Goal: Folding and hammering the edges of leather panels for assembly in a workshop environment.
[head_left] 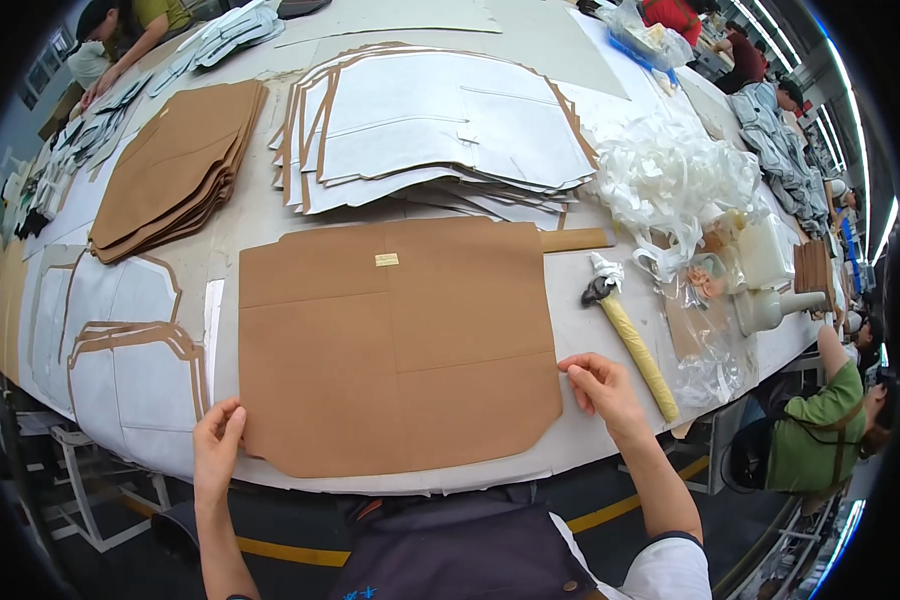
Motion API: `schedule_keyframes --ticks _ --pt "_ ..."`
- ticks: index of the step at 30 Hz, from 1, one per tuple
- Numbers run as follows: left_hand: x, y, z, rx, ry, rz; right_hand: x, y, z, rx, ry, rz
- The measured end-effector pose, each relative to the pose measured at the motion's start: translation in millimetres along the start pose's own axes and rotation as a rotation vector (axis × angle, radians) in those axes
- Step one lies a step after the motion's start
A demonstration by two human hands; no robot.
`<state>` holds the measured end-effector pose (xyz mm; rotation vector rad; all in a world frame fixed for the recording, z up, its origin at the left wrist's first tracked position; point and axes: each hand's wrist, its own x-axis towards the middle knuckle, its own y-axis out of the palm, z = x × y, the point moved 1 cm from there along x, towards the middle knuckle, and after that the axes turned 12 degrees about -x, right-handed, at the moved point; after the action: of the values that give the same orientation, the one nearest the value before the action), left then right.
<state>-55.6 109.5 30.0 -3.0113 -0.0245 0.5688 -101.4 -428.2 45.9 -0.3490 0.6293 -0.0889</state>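
Observation:
A flat brown panel [450, 420] of leather-like sheet, with fine seam lines and a small pale label [386, 260], lies in front of me on the worktable. My left hand [219, 440] grips its lower left edge between thumb and fingers. At the right edge, my right hand [602, 392] pinches the panel with fingers bent; the exact contact is small in view. A hammer [638, 350] with a yellow-wrapped handle lies right of the panel. From behind the panel's upper right corner sticks out a brown strip [577, 239].
Behind lie a stack of white-backed panels [420, 120] and a stack of brown panels [175, 165]. White-backed pieces [135, 385] sit at the left. White strips [670, 170], a clear plastic bag [715, 370] and a white bottle [765, 255] occupy the right. Other people work around the table.

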Motion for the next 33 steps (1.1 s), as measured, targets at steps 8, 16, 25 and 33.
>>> schedule_keyframes --ticks 8,16,25,33 --pt "20.8 29.9 -16.6 -0.095 0.047 -0.051 -6.5 6.6 11.5 0.233 -0.120 -0.052" --pt "27.3 40.2 -18.7 -0.173 0.041 -0.025 15.3 0.1 27.9 0.169 0.033 0.196" --pt "-7.0 -3.7 -51.3 -0.162 0.310 -0.138 22.0 82.7 72.2 -0.107 -0.566 -0.130" --pt "82.0 -155.5 -113.4 -0.005 0.534 -0.408 121.3 197.9 262.1 -0.059 -0.976 -0.133"
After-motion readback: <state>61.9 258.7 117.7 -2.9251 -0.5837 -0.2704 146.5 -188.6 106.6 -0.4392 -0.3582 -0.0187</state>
